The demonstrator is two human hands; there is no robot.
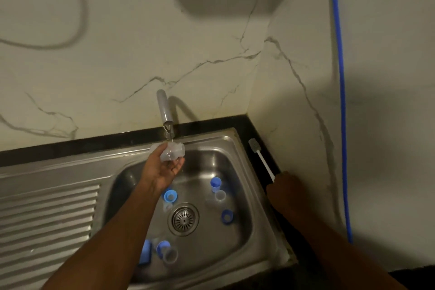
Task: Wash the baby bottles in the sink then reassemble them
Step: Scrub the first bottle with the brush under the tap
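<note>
Your left grip (164,168) is turned palm up and curled round the clear bottle (171,152), which lies on its side just under the tap (164,110) at the back edge of the sink (237,148). A thin stream seems to run onto it. Your right grip (283,183) covers the end of the brush (261,156), which lies on the dark strip of bench along the sink's right edge with its head toward the back right corner. The light is dim and the fingers are hidden, so I cannot tell whether you have closed on the handle.

The other parts lie loose on the basin floor. A blue ring (170,196) sits just left of the drain (183,219), and a blue cap (215,183) with a clear piece (220,196) beside it lies to the drain's right. Another ring (227,216) is near the right wall, and more blue and clear pieces (164,251) lie by the front edge.

The main risk is in your left grip. The bottle is wet and smooth and cradled rather than clamped, so it could slide off your fingers into the basin when the brush pushes in. If you lift the brush by its very end, the head will droop and may catch the sink rim. Small clear parts near the drain are easy to overlook in this light.
</note>
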